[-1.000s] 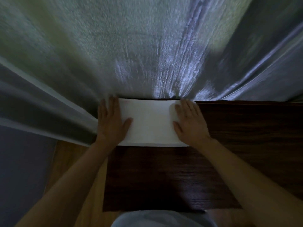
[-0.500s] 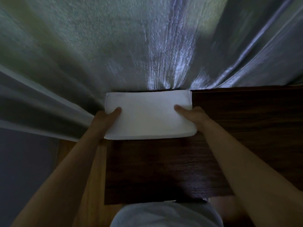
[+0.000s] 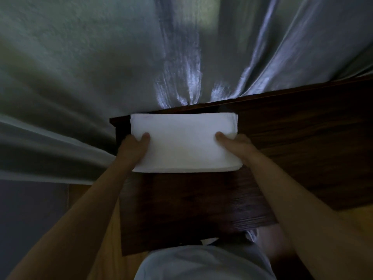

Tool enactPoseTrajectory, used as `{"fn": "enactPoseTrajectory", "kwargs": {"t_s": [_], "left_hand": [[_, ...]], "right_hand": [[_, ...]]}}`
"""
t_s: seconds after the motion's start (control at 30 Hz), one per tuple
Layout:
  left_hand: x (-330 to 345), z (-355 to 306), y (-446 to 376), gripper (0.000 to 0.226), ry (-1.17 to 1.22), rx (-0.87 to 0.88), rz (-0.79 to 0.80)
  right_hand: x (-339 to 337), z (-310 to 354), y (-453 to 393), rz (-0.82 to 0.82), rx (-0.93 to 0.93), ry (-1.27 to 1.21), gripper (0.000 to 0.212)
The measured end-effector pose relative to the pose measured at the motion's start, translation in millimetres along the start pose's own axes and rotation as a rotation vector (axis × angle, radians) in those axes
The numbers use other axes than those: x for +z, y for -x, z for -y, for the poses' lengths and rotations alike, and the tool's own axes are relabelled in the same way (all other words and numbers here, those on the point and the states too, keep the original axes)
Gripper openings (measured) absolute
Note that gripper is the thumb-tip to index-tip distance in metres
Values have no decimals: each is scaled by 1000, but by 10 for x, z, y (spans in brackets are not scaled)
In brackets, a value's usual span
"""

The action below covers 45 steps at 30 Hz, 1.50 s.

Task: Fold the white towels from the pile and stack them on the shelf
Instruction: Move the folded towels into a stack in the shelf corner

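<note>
A folded white towel (image 3: 182, 142) is held over the far left corner of a dark wooden surface (image 3: 292, 150). My left hand (image 3: 134, 147) grips its left end, thumb on top and fingers hidden beneath. My right hand (image 3: 234, 143) grips the right end the same way. Layered edges of the fold show at the towel's right side. The towel's near edge hangs a little above the wood.
A shiny grey curtain (image 3: 141, 57) hangs directly behind the wooden surface and drapes down its left side. A lighter wooden floor (image 3: 109, 229) shows at the lower left. My light-coloured clothing (image 3: 201, 263) fills the bottom centre.
My hands went from pressing flat on the towel to gripping its two ends. The towel has come up off the wood and toward me. The view has tilted.
</note>
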<state>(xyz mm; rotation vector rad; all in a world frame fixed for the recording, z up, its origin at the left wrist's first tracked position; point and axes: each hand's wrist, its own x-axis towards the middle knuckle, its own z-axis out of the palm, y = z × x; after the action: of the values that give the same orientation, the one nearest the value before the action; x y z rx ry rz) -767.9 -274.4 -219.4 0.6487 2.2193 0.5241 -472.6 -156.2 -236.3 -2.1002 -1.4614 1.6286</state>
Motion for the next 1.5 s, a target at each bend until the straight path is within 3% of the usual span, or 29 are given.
{"fn": "enactPoseTrajectory", "kwargs": {"t_s": [0.1, 0.23, 0.37, 0.47, 0.5, 0.67, 0.8, 0.87, 0.97, 1.03, 1.1, 1.17, 1.27, 1.3, 1.37, 1.5], "left_hand": [[246, -189, 20, 75, 26, 30, 86], [631, -544, 103, 87, -9, 63, 199], [1067, -950, 235, 85, -91, 154, 287], [1375, -1239, 325, 75, -138, 234, 357], [1475, -1320, 337, 73, -155, 262, 381], [1886, -1693, 351, 85, -255, 337, 459], [2137, -1942, 417, 63, -289, 443, 527], [2195, -2050, 433, 66, -334, 462, 542], [2229, -2181, 484, 69, -483, 501, 459], [2246, -2213, 623, 79, -665, 656, 194], [2285, -2157, 977, 78, -728, 938, -65], [2430, -2007, 1405, 71, -708, 1168, -60], [2822, -1641, 1869, 76, -831, 1345, 216], [2936, -1525, 1946, 84, -894, 1340, 270], [3091, -1374, 1978, 91, -980, 1317, 225], [3142, -1285, 1932, 96, -973, 1305, 158]], "right_hand": [[-311, -287, 106, -39, 57, -72, 104], [-754, -735, 253, -143, 126, -199, 77], [-1096, -1151, 456, -236, 199, -359, 84], [-1285, -1446, 603, -290, 236, -430, 52], [-1336, -1516, 664, -303, 257, -437, 50], [-1485, -1856, 865, -351, 336, -449, 62], [-1496, -2045, 945, -420, 333, -500, 74], [-1470, -2079, 976, -451, 339, -499, 80], [-1429, -2070, 1002, -493, 357, -481, 96], [-1445, -2037, 1039, -696, 321, -279, 92], [-1526, -1957, 1103, -988, 76, 20, 74], [-1647, -1779, 1117, -1073, -303, 203, 51], [-1671, -1610, 840, -862, -681, 421, 34], [-1647, -1607, 707, -756, -697, 524, 35], [-1639, -1670, 502, -566, -630, 688, 43], [-1794, -1814, 371, -434, -601, 643, 51]]}}
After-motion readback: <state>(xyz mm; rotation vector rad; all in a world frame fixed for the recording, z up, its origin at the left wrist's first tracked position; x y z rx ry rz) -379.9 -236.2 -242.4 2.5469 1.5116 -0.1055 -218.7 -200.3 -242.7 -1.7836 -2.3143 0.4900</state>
